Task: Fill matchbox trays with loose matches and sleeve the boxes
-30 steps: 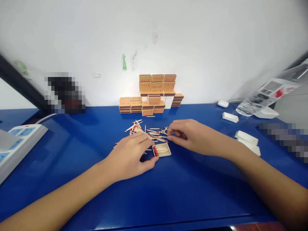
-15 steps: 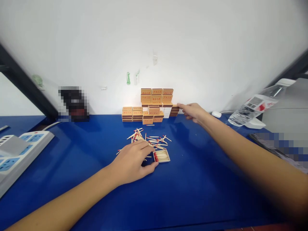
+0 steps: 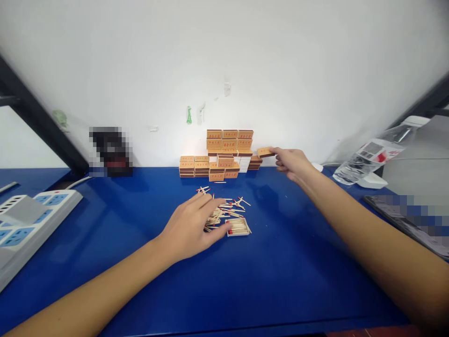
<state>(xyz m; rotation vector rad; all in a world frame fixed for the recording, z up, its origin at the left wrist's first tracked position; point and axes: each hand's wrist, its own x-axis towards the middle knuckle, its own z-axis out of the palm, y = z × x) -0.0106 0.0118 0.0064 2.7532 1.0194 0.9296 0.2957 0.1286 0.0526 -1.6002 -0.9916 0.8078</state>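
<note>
Right fingers [image 3: 280, 153] pinched, arm [image 3: 351, 217] outstretched — left fingers [image 3: 211, 207] curved, thumb [image 3: 216, 235] apart.

Bright, diffuse light covers the white wall [image 3: 298, 70]. My right hand [image 3: 290, 162] casts a soft shadow on the glossy blue tabletop [image 3: 280, 290]. Wide-angle distortion stretches the bottle [image 3: 372, 157]; my forearm [image 3: 403, 267] softens toward the lower-right edge; pixel blocks [image 3: 111, 152] mask both sides

Six upper matchboxes [image 3: 229, 144], one held matchbox [image 3: 264, 152] — one match tray [image 3: 239, 234].
</note>
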